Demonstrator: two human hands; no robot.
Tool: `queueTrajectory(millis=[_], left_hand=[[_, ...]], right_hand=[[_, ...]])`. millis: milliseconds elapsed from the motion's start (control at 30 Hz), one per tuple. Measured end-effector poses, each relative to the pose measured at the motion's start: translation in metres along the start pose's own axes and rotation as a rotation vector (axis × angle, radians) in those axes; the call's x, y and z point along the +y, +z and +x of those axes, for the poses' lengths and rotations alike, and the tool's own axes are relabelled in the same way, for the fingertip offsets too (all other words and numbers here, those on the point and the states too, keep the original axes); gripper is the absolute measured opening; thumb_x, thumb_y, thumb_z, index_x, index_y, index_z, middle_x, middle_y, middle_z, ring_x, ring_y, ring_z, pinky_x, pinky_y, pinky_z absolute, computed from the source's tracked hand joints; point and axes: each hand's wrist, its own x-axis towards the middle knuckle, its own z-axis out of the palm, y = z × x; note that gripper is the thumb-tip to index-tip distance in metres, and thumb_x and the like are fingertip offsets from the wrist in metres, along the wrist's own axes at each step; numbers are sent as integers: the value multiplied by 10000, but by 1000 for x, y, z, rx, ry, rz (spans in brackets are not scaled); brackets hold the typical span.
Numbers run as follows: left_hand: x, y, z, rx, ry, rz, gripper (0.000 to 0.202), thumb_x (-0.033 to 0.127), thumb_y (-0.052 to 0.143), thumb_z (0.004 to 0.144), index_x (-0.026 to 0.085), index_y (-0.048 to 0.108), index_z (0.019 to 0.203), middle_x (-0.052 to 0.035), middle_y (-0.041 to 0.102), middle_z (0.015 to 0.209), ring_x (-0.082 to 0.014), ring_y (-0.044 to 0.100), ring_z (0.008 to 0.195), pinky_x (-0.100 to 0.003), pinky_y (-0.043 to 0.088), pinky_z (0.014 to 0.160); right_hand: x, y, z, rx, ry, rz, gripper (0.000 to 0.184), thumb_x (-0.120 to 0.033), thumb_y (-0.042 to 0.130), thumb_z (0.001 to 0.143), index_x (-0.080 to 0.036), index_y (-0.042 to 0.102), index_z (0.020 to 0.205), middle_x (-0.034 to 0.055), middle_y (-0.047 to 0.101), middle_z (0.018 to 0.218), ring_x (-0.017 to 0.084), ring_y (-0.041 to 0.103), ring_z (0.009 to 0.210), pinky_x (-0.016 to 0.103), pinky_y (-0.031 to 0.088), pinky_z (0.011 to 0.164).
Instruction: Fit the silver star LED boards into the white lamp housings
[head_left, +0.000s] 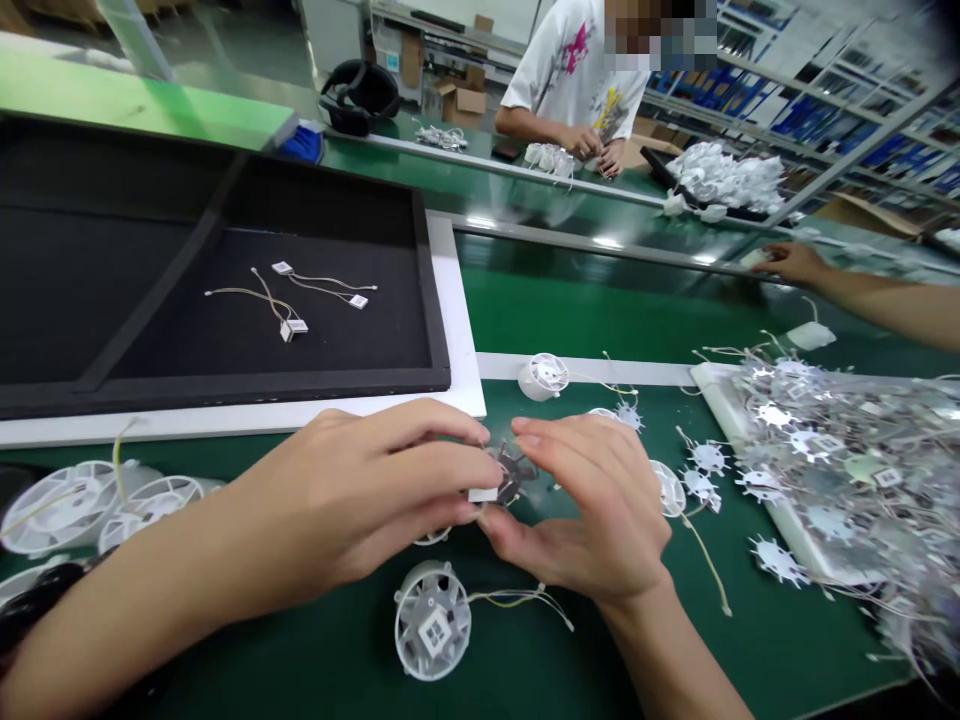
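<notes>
We work over a green tabletop (322, 655), with room for our wrists along its near side. A black tray (337, 381) keeps its near edge just beyond our left hand (390, 480). A silvery pile (862, 470) lies well to the right of our right hand (592, 490), whose fingers and thumb curve apart around a toothed plate (517, 478); whether they press it, we cannot tell. Between our left fingertips we pinch a white square (484, 495), beside that plate.
</notes>
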Motion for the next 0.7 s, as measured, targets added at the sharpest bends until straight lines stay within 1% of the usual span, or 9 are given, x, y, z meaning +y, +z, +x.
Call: queueTrajectory(millis=[67,100,167,267,333,433,533,600,700], left_hand=[[2,3,-2,46,24,135,169,251,454,1107,271,618,1139,-35,706,1181,-157,735,878,-266,550,701],[3,5,-2,65,30,175,170,263,445,1112,272,614,1133,-29,701,1175,-154,729,864,-270,542,691],[6,8,-3,99,17,207,176,293,440,1118,273,614,1124,-26,678,1204,-146,716,887,-260,533,682],[11,13,-2,158,-43,211,181,320,453,1117,279,628,1098,-24,619,1293,-128,690,947,-230,512,649],[14,15,-1,201,-58,192,150,306,490,1105,269,633,1079,-23,605,1292,-120,674,939,-229,521,682],[18,18,0,253,-90,119,73,235,578,1060,249,649,1054,-25,614,1257,-117,671,930,-234,549,781],[22,18,1,286,-192,22,91,200,630,1008,254,700,989,-20,635,1227,-137,694,972,-239,575,836],[24,17,2,294,-285,-52,117,230,645,989,266,734,923,-6,654,1189,-143,702,969,-243,588,857],[27,15,6,282,-429,-175,159,300,668,965,277,754,834,13,681,1138,-148,701,955,-237,597,840]], right_hand=[[0,-1,0,-4,-14,-32,358,-401,753,863,-297,642,1187,49,828,964,291,784,825,440,557,779],[0,-2,1,-6,-23,-46,346,-410,745,870,-295,635,1178,49,829,957,291,785,818,441,555,779],[-1,-3,2,-20,-32,-74,333,-414,741,879,-281,619,1159,52,833,952,286,785,816,441,547,796],[-2,-4,5,-33,-46,-95,327,-411,740,892,-253,599,1141,63,837,946,272,782,815,436,538,820],[-3,-4,5,-28,-55,-101,321,-407,728,901,-241,597,1142,73,837,953,270,782,817,438,537,824],[-4,-4,5,-33,-58,-121,324,-406,730,895,-246,607,1148,75,838,993,274,784,829,450,543,831],[-5,-4,4,-39,-55,-138,336,-418,758,875,-275,622,1147,56,837,1027,280,789,849,462,549,841],[-6,-5,4,-40,-60,-145,366,-419,788,859,-271,624,1151,61,837,1035,285,791,863,464,549,855],[-7,-6,4,-55,-71,-156,394,-419,812,848,-246,625,1148,78,837,1039,283,792,871,459,545,882]])
